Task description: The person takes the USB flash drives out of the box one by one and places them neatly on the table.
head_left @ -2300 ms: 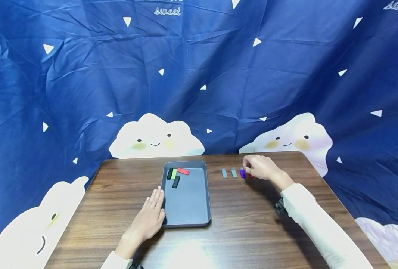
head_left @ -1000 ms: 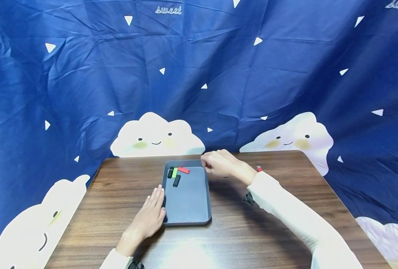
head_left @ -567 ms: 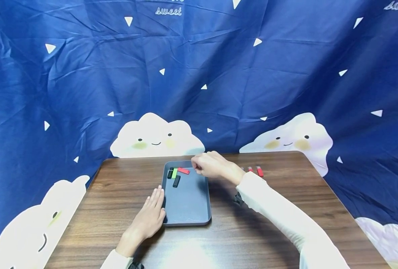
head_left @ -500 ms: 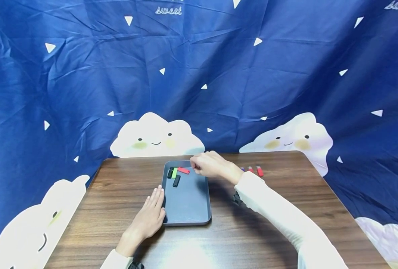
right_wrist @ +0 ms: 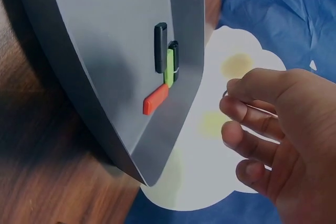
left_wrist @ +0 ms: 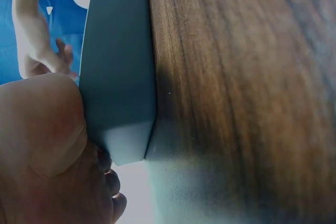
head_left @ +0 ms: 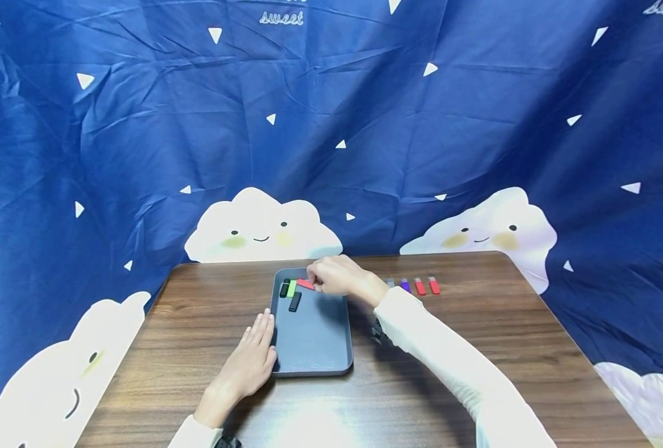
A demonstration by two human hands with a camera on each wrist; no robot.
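A grey tray (head_left: 315,342) lies on the wooden table (head_left: 421,373). At its far end rest two black sticks (head_left: 295,301), a green stick (head_left: 291,288) and a red stick (head_left: 305,284). My right hand (head_left: 331,277) hovers over the tray's far right part, beside the red stick, fingers curled and pinching what looks like a thin grey stick, mostly hidden. The right wrist view shows these curled fingers (right_wrist: 239,109) above the tray (right_wrist: 105,35) and red stick (right_wrist: 156,98). My left hand (head_left: 250,364) rests flat on the table, fingers against the tray's left rim (left_wrist: 118,77).
To the right of the tray, a row lies on the table: a grey stick (head_left: 390,282), a purple stick (head_left: 405,285) and two red sticks (head_left: 426,286). A blue cloth with white clouds (head_left: 261,230) hangs behind the table's far edge.
My right hand left the row of sticks on the right and moved left over the tray's far end, uncovering the row. The left hand and tray stayed put.
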